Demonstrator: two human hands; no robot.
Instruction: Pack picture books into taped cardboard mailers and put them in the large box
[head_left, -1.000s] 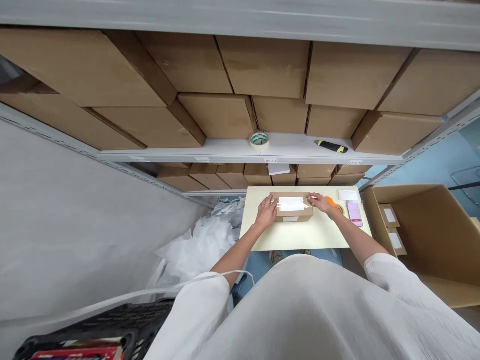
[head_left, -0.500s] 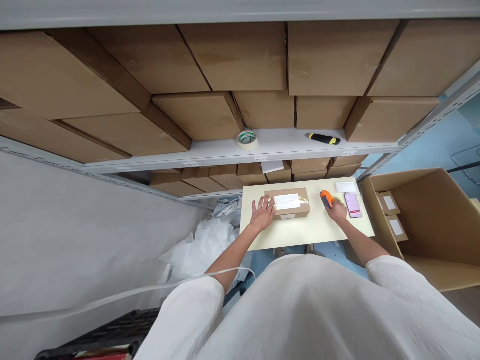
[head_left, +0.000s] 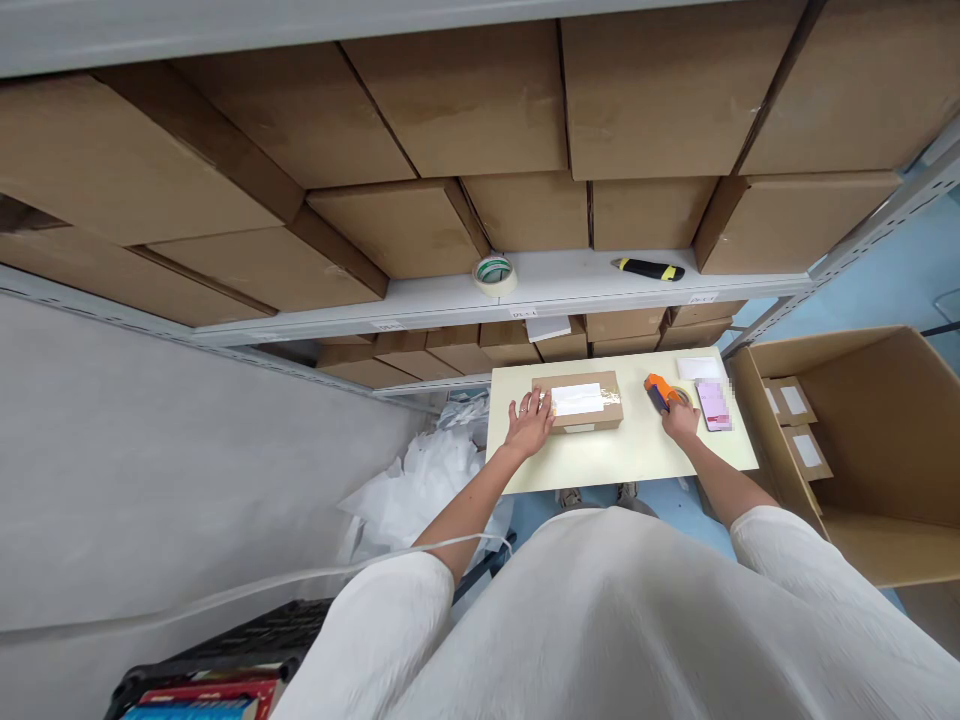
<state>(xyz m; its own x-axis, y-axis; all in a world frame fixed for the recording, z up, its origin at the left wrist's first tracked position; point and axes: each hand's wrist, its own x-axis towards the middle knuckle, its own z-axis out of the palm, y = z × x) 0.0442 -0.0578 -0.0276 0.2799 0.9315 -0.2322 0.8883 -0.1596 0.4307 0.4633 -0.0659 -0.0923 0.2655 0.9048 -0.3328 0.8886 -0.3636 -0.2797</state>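
A small cardboard box (head_left: pixel 579 428) with a white label and clear tape on its top lies on the pale yellow table (head_left: pixel 600 461). My left hand (head_left: pixel 529 424) rests on the box's left end, fingers spread. To the right of the box, my right hand (head_left: pixel 680 420) is closed around an orange tape dispenser (head_left: pixel 660 390) at the tabletop. Part of the tape roll shows beside the fingers. Right of that hand lie a phone (head_left: pixel 713 404) with a pink screen and a white slip of paper (head_left: pixel 697 368).
Shelves (head_left: pixel 555 290) full of cardboard boxes stand ahead, with a tape roll (head_left: pixel 494 275) and a utility knife (head_left: pixel 648 269) on the ledge. A large open carton (head_left: pixel 877 430) holding labelled boxes is at right. White packing material (head_left: pixel 427 480) and a black crate (head_left: pixel 217 650) are at left.
The view has shifted slightly. Both hands keep their places, the left on the box and the right on the tape dispenser; little else differs.
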